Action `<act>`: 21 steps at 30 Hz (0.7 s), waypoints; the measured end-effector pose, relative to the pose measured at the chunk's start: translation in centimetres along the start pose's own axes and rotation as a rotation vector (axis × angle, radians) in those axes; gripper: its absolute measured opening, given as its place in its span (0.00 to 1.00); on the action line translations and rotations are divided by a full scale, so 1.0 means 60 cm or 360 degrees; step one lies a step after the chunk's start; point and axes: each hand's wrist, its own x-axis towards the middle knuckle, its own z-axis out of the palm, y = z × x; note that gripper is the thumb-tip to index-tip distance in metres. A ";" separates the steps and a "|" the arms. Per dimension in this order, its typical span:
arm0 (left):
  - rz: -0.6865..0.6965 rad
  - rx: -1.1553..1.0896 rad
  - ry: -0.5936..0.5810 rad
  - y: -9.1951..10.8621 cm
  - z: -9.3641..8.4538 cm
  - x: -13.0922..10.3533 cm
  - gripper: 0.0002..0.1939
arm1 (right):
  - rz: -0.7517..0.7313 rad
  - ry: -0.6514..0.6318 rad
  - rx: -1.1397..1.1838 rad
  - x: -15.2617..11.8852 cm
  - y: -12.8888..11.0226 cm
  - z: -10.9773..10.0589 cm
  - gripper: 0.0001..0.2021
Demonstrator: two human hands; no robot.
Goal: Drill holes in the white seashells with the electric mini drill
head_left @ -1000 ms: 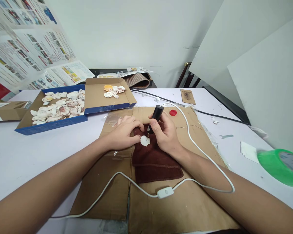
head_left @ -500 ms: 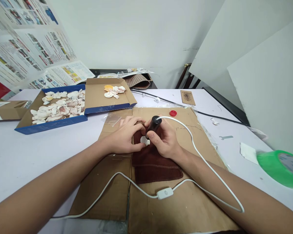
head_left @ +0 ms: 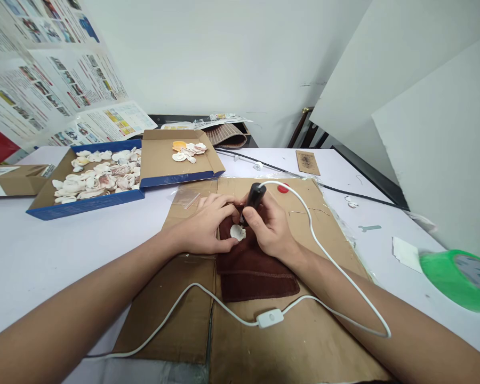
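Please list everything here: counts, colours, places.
Table: 1, white, centre
Cardboard: count unclear, brown, on table
Cloth: 1, maroon, on cardboard
Shell: 1, white, on cloth
Tool: 1, black, at shell
Cable: 1, white, across cardboard
Box: 1, blue-brown, left
Boxed shells: many, whitish, inside
Tray: 1, blue-brown, right of box
Tray shells: several, white-orange, inside
Disc: 1, red, on cardboard
Spanner shape: 1, grey, right
Tape: 1, green, far right
Carton: 1, brown, far left
Board: 1, brown, back right
Sheets: several, printed white, back left
Left grip: 1, bare, thumb at shell
Right grip: 1, bare, around tool
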 end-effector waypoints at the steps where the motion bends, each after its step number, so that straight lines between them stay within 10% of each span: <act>1: -0.0003 -0.0009 0.0003 0.000 0.000 0.000 0.14 | 0.0060 0.0028 0.0028 0.002 0.002 0.001 0.20; 21: -0.0039 -0.0032 0.0007 0.002 -0.003 0.002 0.15 | 0.0057 0.0080 0.0014 0.000 0.002 0.001 0.20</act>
